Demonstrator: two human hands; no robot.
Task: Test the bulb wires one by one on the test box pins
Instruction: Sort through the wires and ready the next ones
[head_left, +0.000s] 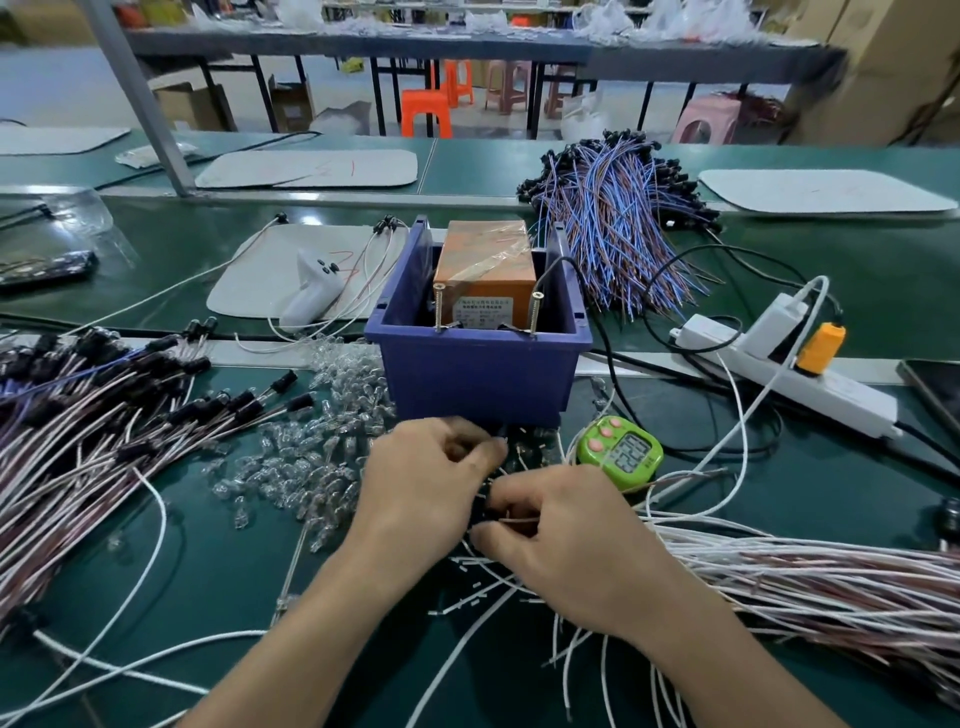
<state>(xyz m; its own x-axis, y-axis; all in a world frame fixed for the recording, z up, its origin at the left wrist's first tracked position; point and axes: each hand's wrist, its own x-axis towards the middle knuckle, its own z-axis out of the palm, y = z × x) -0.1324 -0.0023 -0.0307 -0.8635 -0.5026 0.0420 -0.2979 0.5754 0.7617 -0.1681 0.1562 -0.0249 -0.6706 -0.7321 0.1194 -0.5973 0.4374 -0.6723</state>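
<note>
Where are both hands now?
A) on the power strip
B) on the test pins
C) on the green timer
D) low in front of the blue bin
D: the left hand and right hand meet in front of the blue bin, pinching a bulb wire.

Both bare hands are in, close together just below frame centre. The left hand (423, 470) sits at 11 o'clock of the right hand (563, 535), and the two nearly meet at the fingertips. On the left, the back of the hand is up, fingers curled under, knuckles pointing to 2 o'clock. Whether they hold anything is hidden. Its bare forearm runs in from 7 o'clock. On the right, the fingers bend inward toward 9 o'clock, thumb and fingers pinching a thin wire (519, 518). The wrist is straight and the bare forearm comes in from 5 o'clock. The two forearms converge toward the hands.
</note>
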